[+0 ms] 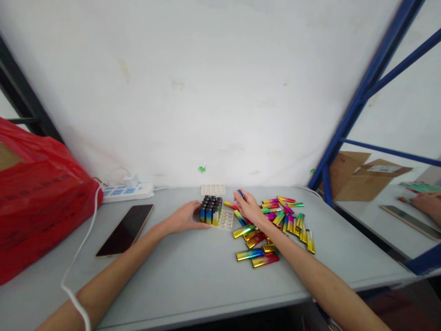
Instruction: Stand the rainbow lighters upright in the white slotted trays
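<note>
Many black-topped pieces (209, 214) stand packed in a pale tray (226, 220), mid-surface (179, 280), between two hands.

The tray's right part shows bare pockets; the left hand (184, 217) touches the pieces' left side, its grip spread wide, thumb to the near side and fingers farther back, while the right hand (248, 207), raised just right of the tray, has its grip closed around a blue piece (240, 193); shiny loose pieces (250, 254) lie heaped right, beneath and around the right forearm, a second tray (212, 190) rests far by the wall (220, 115), and left are a phone (126, 230), a power strip (146, 190) and a red bag (44, 197).
</note>
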A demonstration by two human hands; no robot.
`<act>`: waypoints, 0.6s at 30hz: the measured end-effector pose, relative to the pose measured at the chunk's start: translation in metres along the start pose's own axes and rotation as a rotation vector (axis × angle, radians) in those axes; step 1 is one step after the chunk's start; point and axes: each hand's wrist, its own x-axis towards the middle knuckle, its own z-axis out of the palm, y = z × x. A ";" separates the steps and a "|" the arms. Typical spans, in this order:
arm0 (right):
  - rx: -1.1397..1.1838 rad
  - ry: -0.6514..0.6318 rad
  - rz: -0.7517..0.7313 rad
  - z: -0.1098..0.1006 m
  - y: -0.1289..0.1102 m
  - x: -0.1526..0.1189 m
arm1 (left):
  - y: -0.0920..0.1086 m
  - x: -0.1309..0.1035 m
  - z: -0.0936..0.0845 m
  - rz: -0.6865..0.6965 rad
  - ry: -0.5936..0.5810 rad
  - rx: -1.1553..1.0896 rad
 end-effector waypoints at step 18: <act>-0.286 0.085 -0.071 0.002 -0.006 -0.005 | 0.007 0.000 0.009 0.046 0.083 0.061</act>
